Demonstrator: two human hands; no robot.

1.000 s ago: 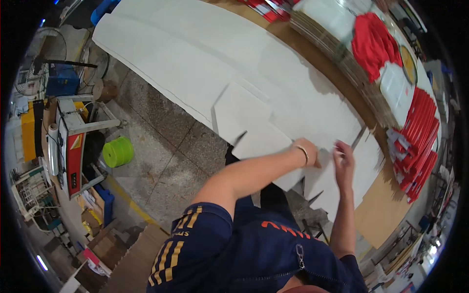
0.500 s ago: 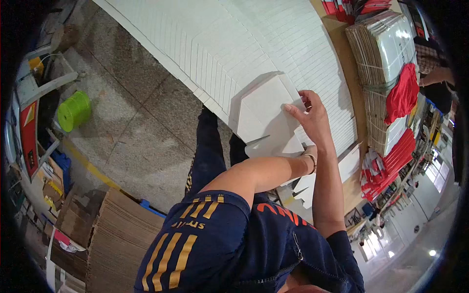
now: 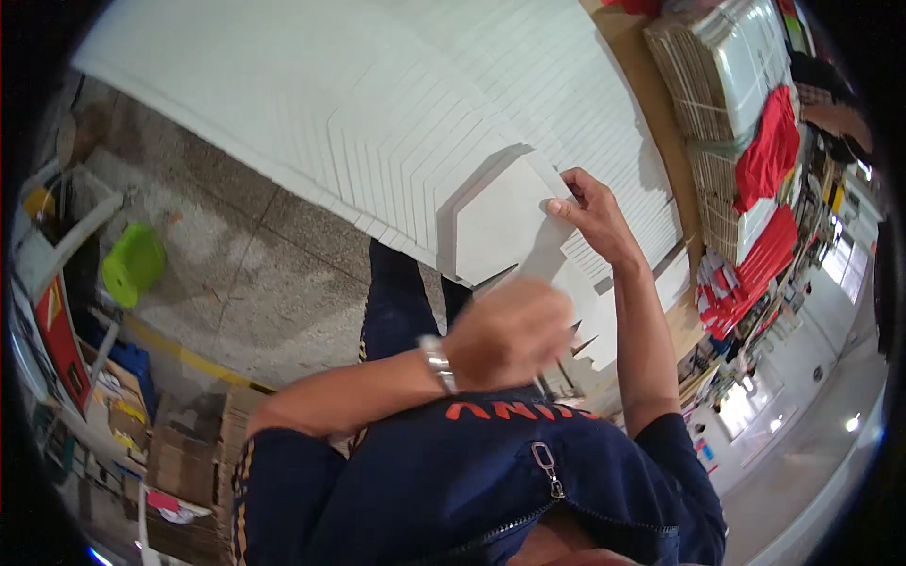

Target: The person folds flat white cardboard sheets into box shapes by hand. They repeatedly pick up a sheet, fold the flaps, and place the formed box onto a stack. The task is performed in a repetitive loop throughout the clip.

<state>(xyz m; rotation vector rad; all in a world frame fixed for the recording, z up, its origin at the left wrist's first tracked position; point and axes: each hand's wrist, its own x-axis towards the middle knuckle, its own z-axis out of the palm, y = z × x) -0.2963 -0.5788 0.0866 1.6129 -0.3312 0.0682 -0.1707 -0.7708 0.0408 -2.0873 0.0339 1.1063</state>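
My right hand is closed on the edge of a white cardboard blank, with the thumb on top and the fingers curled round the far side. The blank has angled corners and a slit near its lower edge, and it casts a shadow on the sheets beneath. My left hand, with a silver watch at the wrist, is in front of my chest, just below the blank. Motion smears its fingers, so what they do is hidden. More cut white card shows beyond my left hand.
Overlapping white blanks spread over the worktable. On its right stand a strapped stack of flat card, a red cloth and red-and-white pieces. A green plastic stool is on the floor at left, near cardboard. A person's arm shows at far right.
My left hand has pulled back from near my right wrist, moving left and toward my chest. The right hand still grips the blank. The whole view has shifted slightly.
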